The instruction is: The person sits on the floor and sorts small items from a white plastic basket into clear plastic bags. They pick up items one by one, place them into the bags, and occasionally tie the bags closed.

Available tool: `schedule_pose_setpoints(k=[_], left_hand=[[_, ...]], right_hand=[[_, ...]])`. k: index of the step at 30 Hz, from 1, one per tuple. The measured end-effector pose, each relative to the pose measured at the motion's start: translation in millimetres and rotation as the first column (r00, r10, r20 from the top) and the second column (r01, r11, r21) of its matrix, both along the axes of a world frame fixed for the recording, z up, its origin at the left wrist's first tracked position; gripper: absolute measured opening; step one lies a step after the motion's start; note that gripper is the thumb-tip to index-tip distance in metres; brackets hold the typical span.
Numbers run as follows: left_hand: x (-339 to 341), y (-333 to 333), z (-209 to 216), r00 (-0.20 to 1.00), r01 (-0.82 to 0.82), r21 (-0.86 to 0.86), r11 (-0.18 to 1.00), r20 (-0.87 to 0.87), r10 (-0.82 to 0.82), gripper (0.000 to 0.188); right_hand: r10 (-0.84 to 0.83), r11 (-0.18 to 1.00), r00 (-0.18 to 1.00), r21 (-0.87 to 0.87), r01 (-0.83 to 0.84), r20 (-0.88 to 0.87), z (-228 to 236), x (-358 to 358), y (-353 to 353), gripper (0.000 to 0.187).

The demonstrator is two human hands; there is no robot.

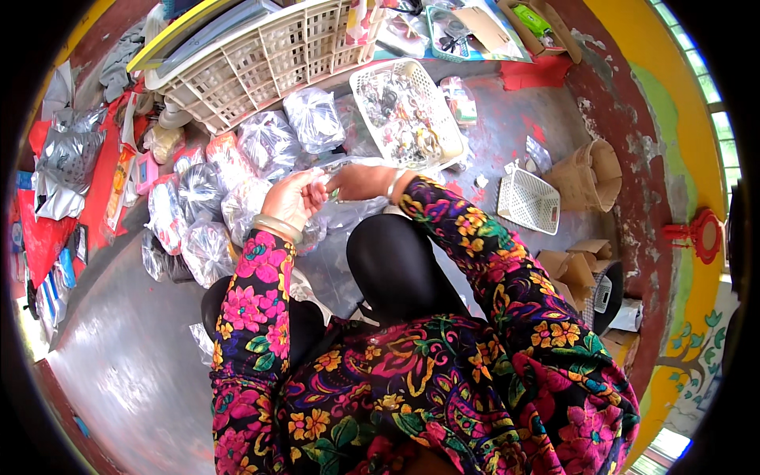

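In front of my knees, my left hand (290,199) and my right hand (362,182) come together with their fingertips almost touching. Both are closed in a pinch; whatever lies between the fingers is too small or hidden to make out. Clear plastic (348,212) shows just below my right hand. Beyond it stands a white basket (366,95) of small mixed items, perhaps hair ties or trinkets. Filled clear plastic bags (315,120) lie on the floor behind and left of my hands, among them a bag with dark contents (200,190).
A large cream plastic crate (261,67) stands at the back. To the right are a small white basket (529,199), an open brown paper bag (587,176) and cardboard boxes (571,273). Silver packages (73,158) and red sheeting (47,237) sit at the left.
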State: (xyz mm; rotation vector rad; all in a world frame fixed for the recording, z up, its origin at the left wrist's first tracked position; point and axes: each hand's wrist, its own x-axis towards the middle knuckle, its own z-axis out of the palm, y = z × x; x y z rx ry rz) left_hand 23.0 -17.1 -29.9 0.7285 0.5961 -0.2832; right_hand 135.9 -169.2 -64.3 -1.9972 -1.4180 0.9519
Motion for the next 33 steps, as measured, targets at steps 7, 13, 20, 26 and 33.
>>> schedule_pose_setpoints(k=[7,13,20,26,33], left_hand=[[-5.8,-0.9,16.9,0.999,0.040,0.017,0.999,-0.017,-0.040,0.018],[-9.0,-2.1,19.3,0.995,0.065,0.014,0.998,-0.071,-0.064,0.021],[-9.7,0.8,19.9,0.999,0.039,0.070,0.997,-0.022,-0.038,0.026],[-12.3,4.3,18.4,1.000,0.020,0.068,0.997,-0.016,-0.019,0.027],[-11.7,2.5,15.1,0.999,0.039,0.076,0.996,0.009,-0.040,0.025]], right_hand=[[-0.737,0.675,0.661,0.098,0.731,0.139,-5.3,100.5,-79.6,0.029],[-0.678,0.588,0.542,-0.076,0.805,0.496,-78.3,150.0,-96.0,0.040],[-0.136,0.750,0.616,-0.325,0.576,0.776,-99.5,162.1,-80.0,0.034],[-0.327,0.724,0.667,-0.276,0.632,0.669,-77.7,140.9,-76.0,0.036],[-0.586,0.571,0.537,-0.161,0.805,0.606,-60.4,97.5,-72.1,0.055]])
